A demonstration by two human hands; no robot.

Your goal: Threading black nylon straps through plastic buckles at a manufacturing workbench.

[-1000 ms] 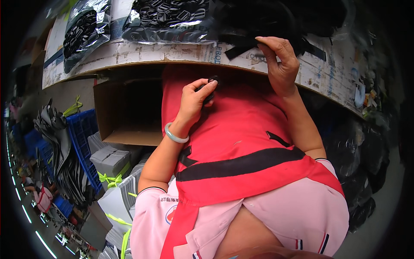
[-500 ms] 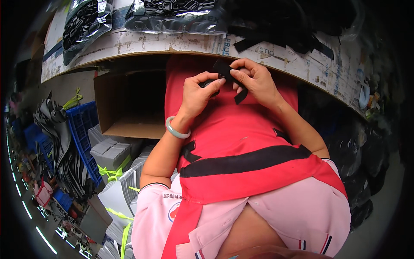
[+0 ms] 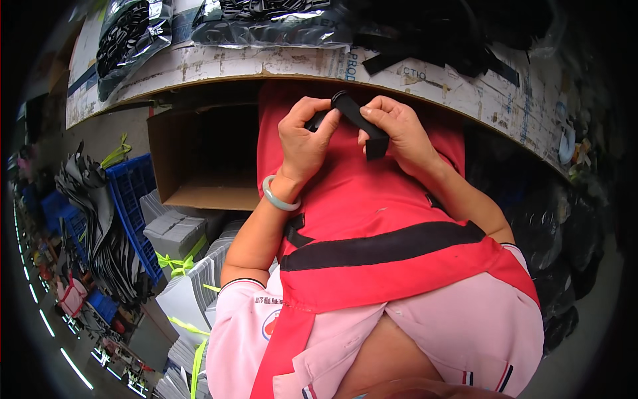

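Observation:
Over my red apron [image 3: 372, 193], both hands work on a black strap [image 3: 359, 120] that looks like flat webbing. My left hand [image 3: 304, 136] pinches it between thumb and fingers at its left end, where the strap bends over a small dark piece, possibly a buckle. My right hand [image 3: 402, 133] grips the strap farther along with thumb and fingers, and a short flat end hangs below the fingertips. Part of the strap behind my left fingers is hidden.
Ahead lies a cardboard-covered table [image 3: 266, 65]. On it are a clear bag of black buckles [image 3: 269, 30], another bag [image 3: 133, 43] and a heap of black straps [image 3: 438, 46]. An opened carton [image 3: 212, 193], grey stacks [image 3: 176, 233] and a blue crate [image 3: 136, 199] stand at left.
The strap's upper flap has turned over, and the strap now slants from my left fingertips down into my right hand. My right hand has shifted slightly downward.

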